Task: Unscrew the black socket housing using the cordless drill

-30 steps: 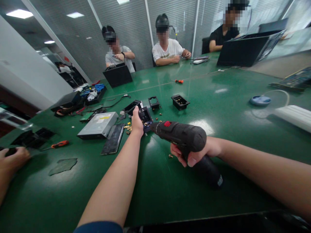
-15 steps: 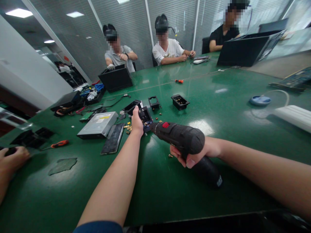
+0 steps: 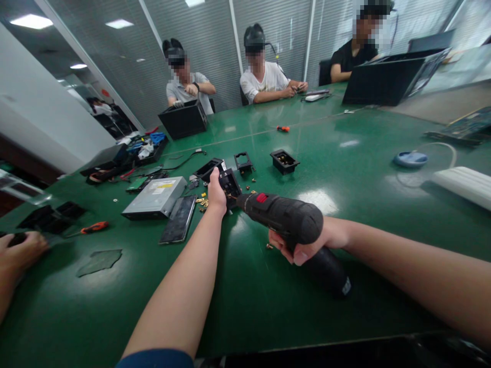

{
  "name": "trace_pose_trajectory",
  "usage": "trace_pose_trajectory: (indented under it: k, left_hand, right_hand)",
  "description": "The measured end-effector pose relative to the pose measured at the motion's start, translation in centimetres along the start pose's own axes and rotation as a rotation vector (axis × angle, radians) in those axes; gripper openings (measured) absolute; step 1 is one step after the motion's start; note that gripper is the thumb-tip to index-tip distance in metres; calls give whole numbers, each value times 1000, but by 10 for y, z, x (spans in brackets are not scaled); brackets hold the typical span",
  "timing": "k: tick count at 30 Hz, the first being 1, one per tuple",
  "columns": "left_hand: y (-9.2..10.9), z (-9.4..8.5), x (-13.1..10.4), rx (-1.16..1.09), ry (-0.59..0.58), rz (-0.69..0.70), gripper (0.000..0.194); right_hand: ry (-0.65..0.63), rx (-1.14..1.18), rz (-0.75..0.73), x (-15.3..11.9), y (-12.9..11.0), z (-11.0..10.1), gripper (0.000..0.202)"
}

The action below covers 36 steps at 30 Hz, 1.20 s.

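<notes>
My left hand grips a small black plastic box by its left side, its open face turned toward the drill. My right hand is wrapped round the handle of a black power drill with a red switch. The drill's tip points left, into or against the box; the exact contact is too small to tell. Brass-coloured pieces lie just left of the box. Behind it stand a black frame and another black box with brass parts.
A silver disc drive and a dark flat phone-like slab lie left of my left forearm. Farther left are an orange screwdriver and another person's hand. Three people sit across the green table. A white device is at right.
My hands, the box and the drill have barely moved. Across the table, the person at left has shifted their hands, and the black case before them has tilted slightly.
</notes>
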<state>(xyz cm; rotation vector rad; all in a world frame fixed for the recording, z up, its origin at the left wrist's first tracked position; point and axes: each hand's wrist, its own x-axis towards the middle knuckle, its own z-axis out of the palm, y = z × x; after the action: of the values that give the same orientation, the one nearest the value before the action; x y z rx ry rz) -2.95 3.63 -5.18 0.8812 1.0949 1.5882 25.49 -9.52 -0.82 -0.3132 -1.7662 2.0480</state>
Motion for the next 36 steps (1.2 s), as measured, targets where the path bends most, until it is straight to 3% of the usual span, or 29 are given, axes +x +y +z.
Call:
trace_pose_trajectory:
  k: [36]
  left_hand:
    - [7,7,-6,16,40,-53,71]
  right_hand:
    - [14,-68,-3,0,0,-1,53]
